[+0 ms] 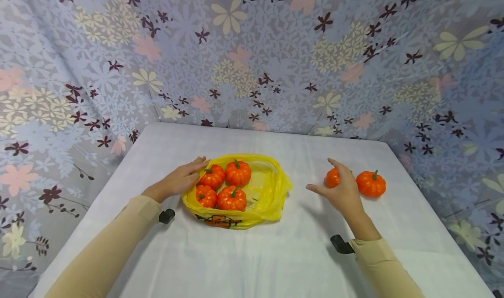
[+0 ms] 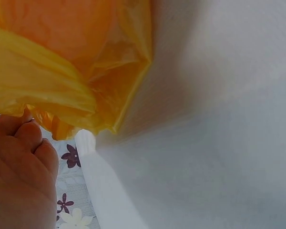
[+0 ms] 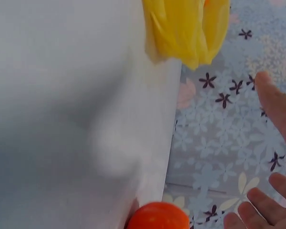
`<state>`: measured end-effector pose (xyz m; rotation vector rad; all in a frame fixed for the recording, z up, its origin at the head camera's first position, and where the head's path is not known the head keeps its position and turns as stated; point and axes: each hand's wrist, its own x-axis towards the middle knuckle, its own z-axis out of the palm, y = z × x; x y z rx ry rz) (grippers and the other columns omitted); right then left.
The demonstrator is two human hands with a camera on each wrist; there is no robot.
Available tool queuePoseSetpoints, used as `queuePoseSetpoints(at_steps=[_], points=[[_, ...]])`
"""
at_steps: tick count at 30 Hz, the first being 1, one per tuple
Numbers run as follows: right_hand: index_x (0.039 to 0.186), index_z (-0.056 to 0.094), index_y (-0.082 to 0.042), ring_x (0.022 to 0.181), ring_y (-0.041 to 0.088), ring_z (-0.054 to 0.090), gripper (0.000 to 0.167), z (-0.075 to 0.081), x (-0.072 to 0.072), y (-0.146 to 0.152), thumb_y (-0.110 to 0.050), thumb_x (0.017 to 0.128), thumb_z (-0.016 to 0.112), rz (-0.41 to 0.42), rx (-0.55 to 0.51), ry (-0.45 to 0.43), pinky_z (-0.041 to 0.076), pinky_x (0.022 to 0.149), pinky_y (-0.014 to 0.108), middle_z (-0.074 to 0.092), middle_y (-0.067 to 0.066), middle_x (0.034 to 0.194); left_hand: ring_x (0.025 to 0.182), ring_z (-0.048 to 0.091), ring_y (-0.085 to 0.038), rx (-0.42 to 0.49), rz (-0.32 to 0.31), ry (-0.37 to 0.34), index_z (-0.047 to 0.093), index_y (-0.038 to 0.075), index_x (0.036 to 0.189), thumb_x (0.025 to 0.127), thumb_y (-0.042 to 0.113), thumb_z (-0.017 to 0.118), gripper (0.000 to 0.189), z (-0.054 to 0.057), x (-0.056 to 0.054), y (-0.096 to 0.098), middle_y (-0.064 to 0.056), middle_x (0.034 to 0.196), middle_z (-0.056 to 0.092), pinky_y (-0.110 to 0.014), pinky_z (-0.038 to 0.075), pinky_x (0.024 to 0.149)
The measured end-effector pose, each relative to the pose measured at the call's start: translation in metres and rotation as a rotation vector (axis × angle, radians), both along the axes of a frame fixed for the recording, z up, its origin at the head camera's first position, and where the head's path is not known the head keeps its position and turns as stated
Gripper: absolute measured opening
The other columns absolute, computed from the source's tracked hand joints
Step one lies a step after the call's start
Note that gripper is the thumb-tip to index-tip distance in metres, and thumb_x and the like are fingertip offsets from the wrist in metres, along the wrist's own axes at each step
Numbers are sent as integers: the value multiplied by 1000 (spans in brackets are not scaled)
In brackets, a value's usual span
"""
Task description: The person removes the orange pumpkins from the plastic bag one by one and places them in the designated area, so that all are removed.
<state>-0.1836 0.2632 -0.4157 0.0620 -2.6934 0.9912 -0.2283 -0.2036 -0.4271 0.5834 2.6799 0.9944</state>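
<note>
Loosely spread, the bare right hand (image 1: pixel 341 193) holds nothing, its thumb and fingers wide apart, between a crinkled yellow plastic bag (image 1: pixel 252 221) and a round, glossy orange pumpkin with a green stem (image 1: pixel 371 184). Another orange pumpkin (image 1: pixel 332 178) shows partly behind that hand, on the white-covered table (image 1: pixel 275 263). At the bag's left rim, the bare left hand (image 1: pixel 179 180) touches the plastic; whether it pinches it, I cannot tell. Inside the open-mouthed bag, four more orange pumpkins (image 1: pixel 238 174) sit grouped toward its left side.
</note>
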Motion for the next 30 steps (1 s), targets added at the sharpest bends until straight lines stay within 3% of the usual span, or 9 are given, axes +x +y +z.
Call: queuePoseSetpoints(at_steps=[6,13,30], points=[[153,41,-7,136,42,42,107,-5,2,-14,-49,68,92,111,-62,-17,39,106,62,43,22,150,152,12,-34,2,-11,14,34,9,158,105,16,37,53,1,0,0,-14,165,20,-57,10,120],[149,44,-1,134,36,46,100,-10,-1,-38,-33,69,95,289,-128,-1,38,111,52,48,18,149,152,12,-36,14,-26,20,35,7,157,105,16,37,53,-1,0,0,-16,165,20,-58,10,120],[147,49,-6,131,33,51,94,-9,-2,-101,-32,69,95,472,-246,-163,43,109,44,55,17,142,152,12,-35,22,-18,10,35,7,157,105,16,37,53,-1,2,1,-14,165,20,-57,10,120]])
